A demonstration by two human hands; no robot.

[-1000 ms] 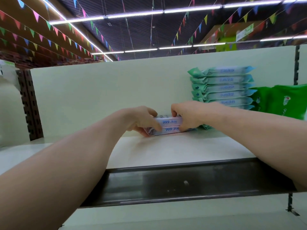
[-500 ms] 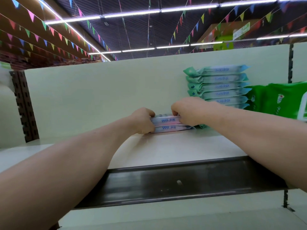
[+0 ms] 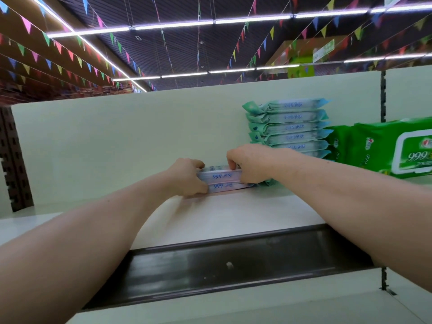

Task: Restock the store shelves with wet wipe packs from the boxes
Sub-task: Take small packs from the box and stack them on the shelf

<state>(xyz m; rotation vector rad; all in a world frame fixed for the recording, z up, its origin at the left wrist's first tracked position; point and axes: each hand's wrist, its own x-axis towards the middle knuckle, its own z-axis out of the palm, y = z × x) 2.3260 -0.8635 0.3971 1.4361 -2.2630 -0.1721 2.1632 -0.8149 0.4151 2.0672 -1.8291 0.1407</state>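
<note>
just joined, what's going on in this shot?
A person is stocking a store shelf. The left grip and right grip clamp the two ends of a small pile of pale wipe packs, which appears to rest on the shelf near the back panel. Right beside it stands a taller teal stack, with bigger green packs further right. Neither grip has let go yet.

"999" in blue on two stacked pale wipe packs [image 3: 221,180], "999" — white — on green pack [image 3: 413,150]
</note>
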